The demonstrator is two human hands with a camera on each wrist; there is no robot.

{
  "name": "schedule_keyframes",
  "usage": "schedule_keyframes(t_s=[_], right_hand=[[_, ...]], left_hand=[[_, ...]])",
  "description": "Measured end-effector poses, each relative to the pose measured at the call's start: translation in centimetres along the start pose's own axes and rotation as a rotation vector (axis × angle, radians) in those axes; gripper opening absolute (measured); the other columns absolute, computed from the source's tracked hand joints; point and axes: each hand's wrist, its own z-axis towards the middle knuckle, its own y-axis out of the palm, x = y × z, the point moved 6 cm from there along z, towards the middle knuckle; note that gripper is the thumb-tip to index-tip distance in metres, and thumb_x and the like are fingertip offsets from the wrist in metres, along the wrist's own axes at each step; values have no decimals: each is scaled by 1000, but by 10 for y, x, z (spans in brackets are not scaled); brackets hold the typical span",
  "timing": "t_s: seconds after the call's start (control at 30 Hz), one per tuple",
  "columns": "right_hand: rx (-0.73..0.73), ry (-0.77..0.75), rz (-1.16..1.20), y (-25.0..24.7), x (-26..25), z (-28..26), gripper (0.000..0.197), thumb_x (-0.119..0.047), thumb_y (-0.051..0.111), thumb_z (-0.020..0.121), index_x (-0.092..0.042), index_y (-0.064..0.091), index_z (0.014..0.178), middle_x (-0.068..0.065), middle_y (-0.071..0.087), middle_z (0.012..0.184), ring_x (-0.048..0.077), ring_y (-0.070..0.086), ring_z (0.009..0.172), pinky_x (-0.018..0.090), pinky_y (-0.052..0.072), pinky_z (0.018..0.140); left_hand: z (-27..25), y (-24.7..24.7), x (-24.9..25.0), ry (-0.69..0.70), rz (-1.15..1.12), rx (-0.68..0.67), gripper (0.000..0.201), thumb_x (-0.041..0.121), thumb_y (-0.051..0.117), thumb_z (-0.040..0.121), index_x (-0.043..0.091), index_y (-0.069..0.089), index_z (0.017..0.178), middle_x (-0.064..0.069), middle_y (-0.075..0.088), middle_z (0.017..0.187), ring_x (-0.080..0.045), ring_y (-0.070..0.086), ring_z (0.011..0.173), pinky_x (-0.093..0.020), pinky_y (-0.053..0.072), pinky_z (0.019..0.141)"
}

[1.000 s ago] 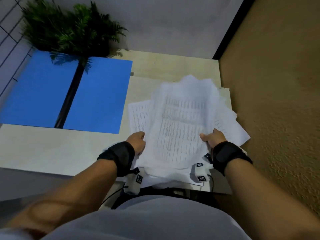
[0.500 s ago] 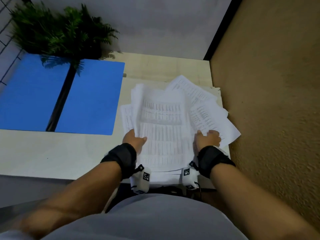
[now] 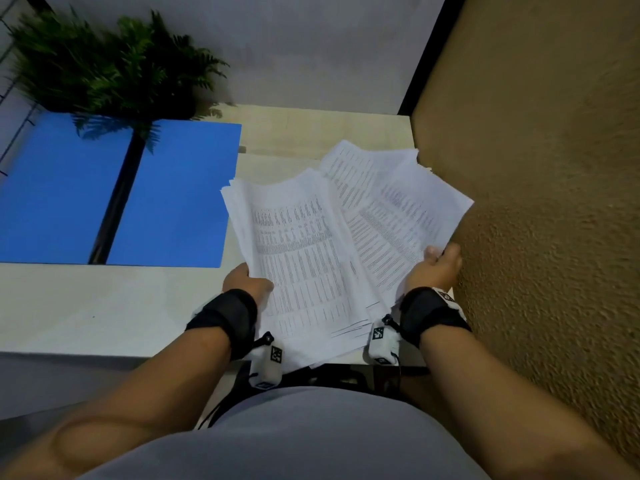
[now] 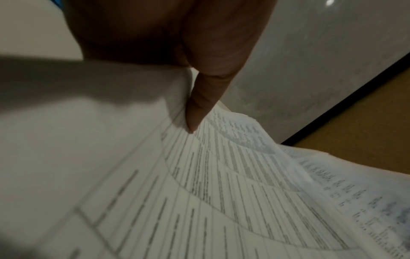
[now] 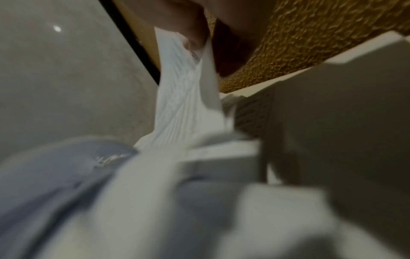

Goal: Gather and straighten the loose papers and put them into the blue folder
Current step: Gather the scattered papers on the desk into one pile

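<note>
Now the sheaf of loose white printed papers [image 3: 311,258] sits differently from half a second ago: then both hands lay flatter on the pile with the right fingers spread over its right side, whereas here the sheets are fanned into two leaning bundles, the left one squared a little more and the right one splayed out toward the textured ochre wall [image 3: 540,202]. The left hand [image 3: 246,282] grips the near left edge of the papers; the left wrist view shows its thumb [image 4: 199,108] pressed down on the printed top sheet with the rest of the hand underneath. The right hand [image 3: 434,271] pinches the near right edge, and the right wrist view, though blurred, shows a fold of paper [image 5: 184,98] caught between its fingers. The papers thus lie between the two hands and reach away from them over the pale wooden counter [image 3: 104,306], their near edges overhanging it toward the person's grey shirt [image 3: 294,438]. The open blue card folder [image 3: 114,192] lies flat on the counter, forward and well to the left of the left hand, apart from the papers, with a dark green fern plant [image 3: 110,64] beyond its far edge.
</note>
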Motion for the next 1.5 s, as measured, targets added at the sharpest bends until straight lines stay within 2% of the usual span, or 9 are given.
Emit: schedule_keyframes(t_s=[0.07, 0.2, 0.57, 0.73, 0.9, 1.1, 1.2, 1.33, 1.5], right_hand=[[-25, 170, 173, 10, 14, 6, 23, -21, 54, 91, -32, 53, 111, 3, 62, 117, 28, 63, 104, 49, 51, 94], [-102, 342, 149, 14, 26, 16, 31, -7, 62, 89, -9, 64, 120, 9, 68, 111, 28, 64, 98, 40, 49, 92], [206, -467, -137, -74, -131, 25, 25, -18, 47, 95, 0, 63, 100, 24, 68, 94, 20, 58, 81, 25, 33, 67], [251, -766, 359, -105, -207, 18, 27, -14, 51, 92, -5, 61, 115, -1, 67, 108, 4, 65, 101, 26, 50, 94], [-31, -453, 364, -40, -194, 11, 36, 8, 40, 87, -14, 52, 113, 5, 60, 104, -12, 58, 79, 12, 47, 79], [-467, -323, -434, 66, -102, -17, 34, 0, 38, 88, -11, 48, 118, -3, 50, 83, 15, 47, 76, 21, 41, 67], [-612, -265, -605, 101, -63, -33, 40, 1, 46, 88, -3, 44, 127, 12, 55, 116, 26, 56, 100, 32, 48, 88], [-683, -141, -620, 125, -27, -39, 42, -14, 52, 93, -4, 44, 133, 15, 48, 135, 30, 53, 118, 35, 43, 101], [-119, 308, -600, 62, -3, 14, 75, -48, 63, 82, -9, 35, 139, 15, 40, 141, 34, 44, 127, 46, 37, 104]], left_hand=[[-6, 3, 0, 5, -48, -38, 45, 7, 71, 58, 13, 63, 102, -10, 71, 107, -34, 68, 97, -51, 54, 92], [-15, 3, 10, -15, -114, -68, 45, -3, 66, 78, 18, 57, 117, -8, 67, 118, -31, 63, 109, -47, 48, 102], [1, 1, 10, 1, -43, -98, 52, -4, 57, 78, 26, 52, 120, -6, 62, 123, -30, 60, 112, -46, 49, 100], [-8, -3, 19, -26, -8, -132, 54, -14, 47, 88, 20, 47, 129, -6, 59, 119, -22, 60, 101, -29, 51, 83], [4, 1, 12, 0, 137, -198, 66, 18, 64, 83, 23, 31, 140, -10, 45, 145, -30, 49, 127, -47, 41, 108], [-5, -12, 23, -10, 117, -60, 77, 59, 11, 97, 8, -5, 152, -7, 25, 159, -27, 32, 142, -40, 18, 117], [-6, -10, 26, -21, 165, -157, 106, 92, 16, 71, 30, -14, 152, -1, 43, 147, -19, 52, 124, -31, 34, 109], [-13, -10, 26, 13, 349, -202, 80, 42, 60, 90, 17, 13, 149, -3, 42, 141, -33, 46, 129, -37, 40, 103], [-8, -12, 26, 32, 379, -159, 76, 12, 64, 89, 12, 13, 146, -13, 53, 131, -33, 55, 117, -39, 45, 100]])
